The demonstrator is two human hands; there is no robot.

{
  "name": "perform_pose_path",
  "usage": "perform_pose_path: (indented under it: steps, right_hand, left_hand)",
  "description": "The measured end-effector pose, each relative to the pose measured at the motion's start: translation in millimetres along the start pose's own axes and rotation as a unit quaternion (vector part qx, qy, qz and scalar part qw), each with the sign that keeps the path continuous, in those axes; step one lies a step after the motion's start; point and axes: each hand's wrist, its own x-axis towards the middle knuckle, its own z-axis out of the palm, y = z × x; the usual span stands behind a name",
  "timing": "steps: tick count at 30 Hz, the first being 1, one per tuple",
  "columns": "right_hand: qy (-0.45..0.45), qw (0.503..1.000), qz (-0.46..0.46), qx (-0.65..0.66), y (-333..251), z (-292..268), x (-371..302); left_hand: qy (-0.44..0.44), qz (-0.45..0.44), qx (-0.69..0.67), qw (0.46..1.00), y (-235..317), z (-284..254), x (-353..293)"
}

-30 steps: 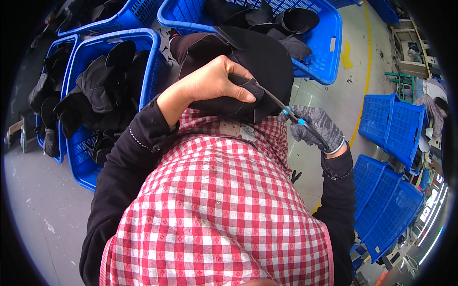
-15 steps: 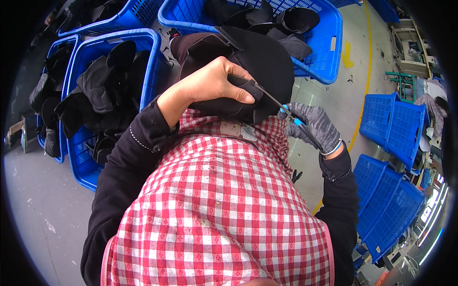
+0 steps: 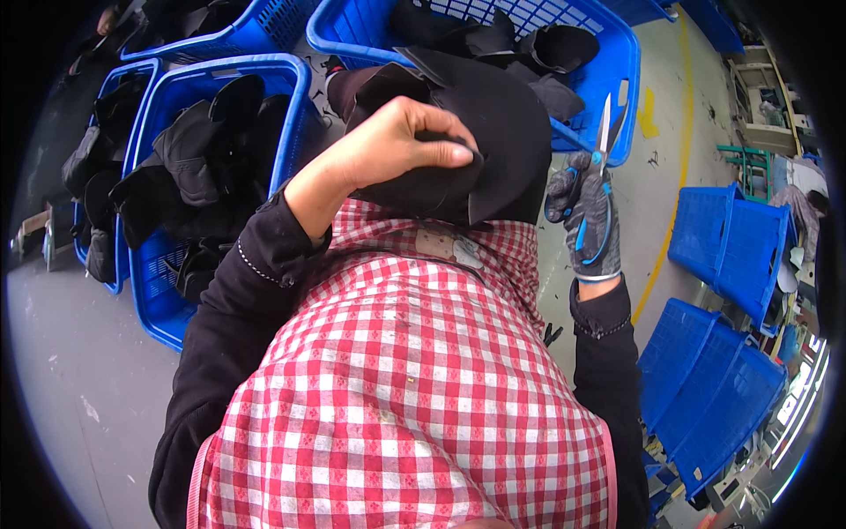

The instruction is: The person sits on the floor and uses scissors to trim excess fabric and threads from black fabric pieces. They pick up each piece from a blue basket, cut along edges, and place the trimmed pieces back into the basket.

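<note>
A black cap (image 3: 507,128) with a stiff, rounded brim lies over my lap, above the red-and-white checked apron. My bare left hand (image 3: 401,145) pinches its edge between thumb and fingers; the pinched bit of cloth is mostly hidden. To the right of the cap, my right hand (image 3: 583,212) wears a grey knit glove and grips a pair of scissors (image 3: 604,128) with blue-and-black handles. Their blades point away from me, slightly apart, and do not touch the cap.
Blue plastic crates (image 3: 304,79) of black caps stand at the left, and another crate (image 3: 627,97) with caps is just beyond my lap. More blue crates (image 3: 705,225) stand on the right, past a yellow floor line (image 3: 686,141).
My right hand has drawn the scissors away from the cap's edge to the right and turned the blades upward. My left hand keeps its pinch, and the strip it held out is now folded from view.
</note>
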Motion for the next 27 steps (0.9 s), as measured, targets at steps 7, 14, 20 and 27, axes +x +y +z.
perform_pose_path:
  steps: [7, 14, 20, 27]
  right_hand:
    - [-0.058, 0.997, -0.035, -0.034, 43.1, 38.9, -4.5]
    - [-0.016, 0.986, -0.098, -0.130, 41.2, 80.9, 6.0]
    - [-0.011, 0.957, -0.199, -0.213, 25.5, 98.1, 13.4]
    - [-0.047, 0.980, -0.152, -0.119, -13.5, 108.4, 22.2]
  left_hand:
    - [0.186, 0.028, -0.196, 0.962, -16.7, -87.9, -13.0]
    - [0.214, 0.054, -0.273, 0.936, -43.2, -100.4, -36.6]
    - [0.225, 0.026, -0.251, 0.941, -32.9, -97.0, -41.9]
    - [0.239, 0.118, 0.397, 0.878, 61.9, 22.1, -69.3]
